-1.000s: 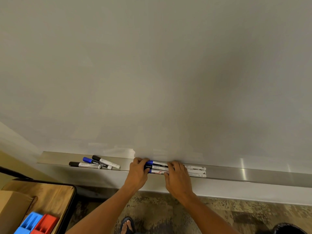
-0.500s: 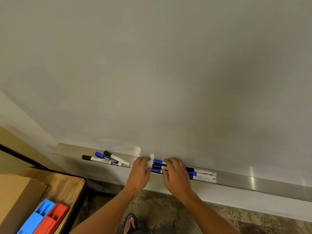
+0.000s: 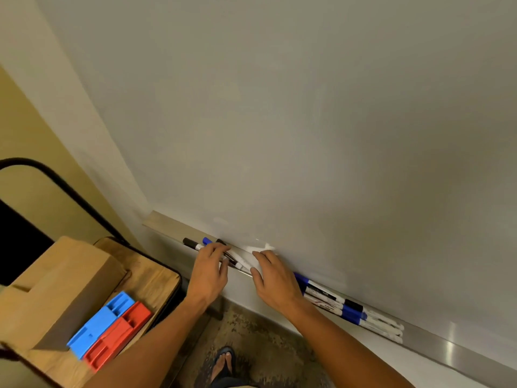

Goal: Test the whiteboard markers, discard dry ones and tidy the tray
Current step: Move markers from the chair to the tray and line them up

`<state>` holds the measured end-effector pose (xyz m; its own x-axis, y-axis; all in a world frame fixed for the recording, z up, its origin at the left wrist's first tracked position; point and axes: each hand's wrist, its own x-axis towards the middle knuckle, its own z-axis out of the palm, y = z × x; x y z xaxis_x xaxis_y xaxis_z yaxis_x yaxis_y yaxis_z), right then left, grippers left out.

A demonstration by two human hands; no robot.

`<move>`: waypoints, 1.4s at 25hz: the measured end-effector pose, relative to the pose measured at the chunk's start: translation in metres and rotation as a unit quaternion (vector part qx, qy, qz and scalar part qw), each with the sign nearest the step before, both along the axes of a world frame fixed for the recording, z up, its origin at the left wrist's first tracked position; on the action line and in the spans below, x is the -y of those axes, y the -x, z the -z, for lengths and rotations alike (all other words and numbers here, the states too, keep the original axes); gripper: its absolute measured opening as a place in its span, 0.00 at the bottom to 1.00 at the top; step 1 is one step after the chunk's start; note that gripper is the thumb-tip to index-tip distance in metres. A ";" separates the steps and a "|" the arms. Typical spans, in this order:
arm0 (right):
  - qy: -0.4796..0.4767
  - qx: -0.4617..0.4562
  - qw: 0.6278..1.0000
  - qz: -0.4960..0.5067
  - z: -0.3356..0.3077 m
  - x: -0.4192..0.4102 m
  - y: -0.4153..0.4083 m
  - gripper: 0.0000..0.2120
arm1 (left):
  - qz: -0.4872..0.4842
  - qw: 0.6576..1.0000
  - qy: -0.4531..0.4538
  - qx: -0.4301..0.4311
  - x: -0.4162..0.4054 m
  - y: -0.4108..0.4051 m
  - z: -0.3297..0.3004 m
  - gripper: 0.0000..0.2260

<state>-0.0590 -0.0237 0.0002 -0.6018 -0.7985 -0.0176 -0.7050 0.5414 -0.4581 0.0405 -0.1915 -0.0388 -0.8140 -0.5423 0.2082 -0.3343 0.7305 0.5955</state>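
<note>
The left hand point(image 3: 208, 271) lies over the small group of markers point(image 3: 195, 244) at the left end of the tray point(image 3: 453, 351), its fingers reaching forward and slightly bent across their barrels; whether they actually close round a marker cannot be told, since the hand covers the contact. A black cap and a blue cap stick out beyond the fingertips, and white barrel ends show just under the hand toward the right. The right hand point(image 3: 275, 281) is beside it, a little apart, fingers extended and relaxed with the tips resting at the tray's back edge where it meets the whiteboard point(image 3: 307, 121); it holds nothing that can be seen. The tray is a long metal ledge running along the bottom of the board, slanting down to the right in this view. Besides the left group it holds a second bundle of markers point(image 3: 352, 312) lying lengthwise side by side just right of the right wrist, with blue and black caps and white barrels. Both forearms come up from the bottom of the view, bare, converging toward the tray, palms down. At lower left a wooden table point(image 3: 156, 278) carries a cardboard box point(image 3: 56, 289), with a blue block point(image 3: 99, 323) and a red block point(image 3: 117, 334) side by side against it. A sandalled foot point(image 3: 222, 362) shows on the patterned floor below
</note>
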 end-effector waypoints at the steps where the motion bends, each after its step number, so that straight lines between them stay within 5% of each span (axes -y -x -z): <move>1: -0.004 0.000 1.000 -0.008 0.000 0.011 -0.002 0.22 | -0.003 1.000 0.019 0.011 0.012 -0.004 -0.001 0.15; 15: -0.179 -0.075 0.981 -0.015 0.044 0.113 -0.024 0.35 | 0.180 0.957 0.168 0.155 0.106 -0.008 0.027 0.18; 20: -0.198 -0.094 0.976 -0.017 0.045 0.118 -0.021 0.32 | 0.201 0.956 0.182 0.111 0.118 0.000 0.030 0.09; 28: -0.168 -0.046 0.984 -0.043 0.041 0.106 -0.015 0.27 | 0.220 0.932 0.284 0.045 0.135 -0.011 0.026 0.09; 35: -0.104 0.072 0.990 0.061 0.010 0.044 -0.026 0.18 | 0.168 0.968 0.183 0.027 0.110 -0.003 -0.009 0.17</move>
<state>-0.0334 -0.0675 -0.0101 -0.6730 -0.6899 -0.2666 -0.5634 0.7117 -0.4195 0.0432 -0.3019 -0.0300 -0.9469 -0.1423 0.2882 -0.0643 0.9624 0.2640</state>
